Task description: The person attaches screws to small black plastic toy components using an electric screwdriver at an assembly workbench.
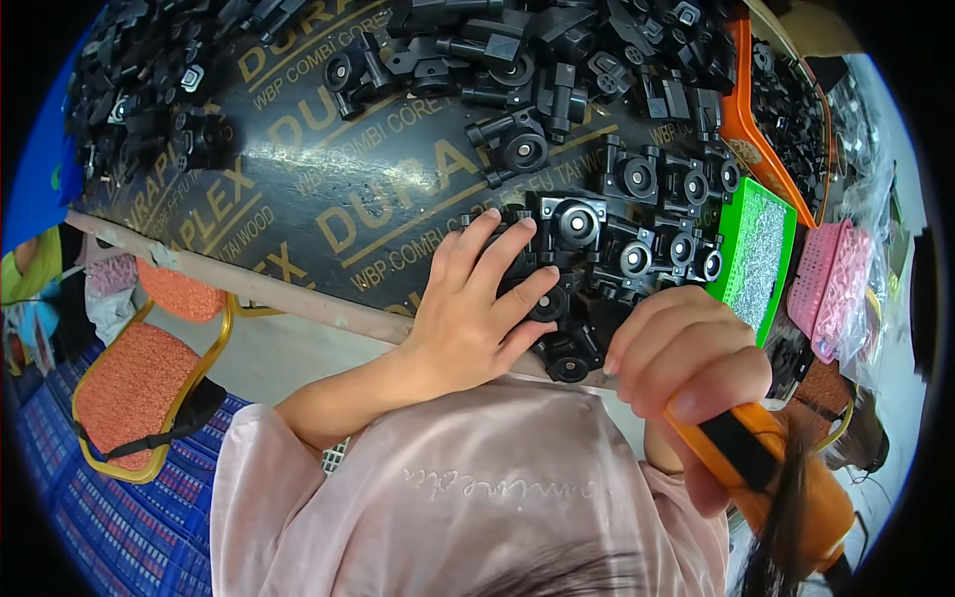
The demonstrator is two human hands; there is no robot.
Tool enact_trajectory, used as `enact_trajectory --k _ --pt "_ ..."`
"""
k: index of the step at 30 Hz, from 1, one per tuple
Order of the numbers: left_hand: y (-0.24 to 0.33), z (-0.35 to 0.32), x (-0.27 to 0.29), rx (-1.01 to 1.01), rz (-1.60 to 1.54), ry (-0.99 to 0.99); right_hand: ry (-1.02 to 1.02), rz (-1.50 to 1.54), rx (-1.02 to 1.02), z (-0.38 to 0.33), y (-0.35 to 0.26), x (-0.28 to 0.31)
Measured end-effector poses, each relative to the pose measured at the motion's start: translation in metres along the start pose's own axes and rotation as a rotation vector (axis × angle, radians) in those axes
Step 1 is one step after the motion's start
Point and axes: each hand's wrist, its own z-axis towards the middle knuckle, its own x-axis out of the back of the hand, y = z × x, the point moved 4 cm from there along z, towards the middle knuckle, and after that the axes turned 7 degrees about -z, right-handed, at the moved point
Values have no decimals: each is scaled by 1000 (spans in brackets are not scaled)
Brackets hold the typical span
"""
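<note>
My left hand (pixel 473 298) lies over a row of black plastic housings at the table's near edge, its fingers spread and their tips touching the parts. Beside those fingertips sits a housing with a round metal-centred hub (pixel 577 225). Another housing (pixel 568 368) rests at the table edge below my thumb. Wrapped in my right hand (pixel 686 358) is an orange and black electric screwdriver (pixel 771 463), tilted with its rear end toward the lower right. Its tip is hidden by the hand and the dark parts. More hubbed housings (pixel 635 259) stand in rows just beyond my right hand.
A green tray (pixel 738 224) of small silvery pieces, probably screws, stands to the right. Behind it is an orange bin (pixel 741 99) of black parts, and a pink basket (pixel 821 274) is farther right. Loose black parts (pixel 149 90) heap at the far left. Orange chairs (pixel 149 383) stand left.
</note>
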Motion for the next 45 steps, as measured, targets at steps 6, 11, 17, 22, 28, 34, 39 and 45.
enact_trajectory --k 6,11,17,22,28,34,39,45 --pt "1 -1 -2 -5 31 -3 -140 94 68 6 1 20" --pt "0 0 -1 1 71 -7 131 102 99 -9 -36 71" --pt "2 0 -2 14 164 -38 610 -212 97 -87 -18 143" --pt "7 0 5 -2 199 4 672 -136 152 -83 -26 161" --pt "-3 -2 19 105 131 44 784 -204 -34 -85 0 174" --pt "-2 5 20 81 100 37 819 -279 -76 -88 4 177" --pt "-1 7 19 78 132 38 815 -239 -73 -92 6 179" --pt "-4 9 19 58 113 54 808 -222 -71 -91 5 175"
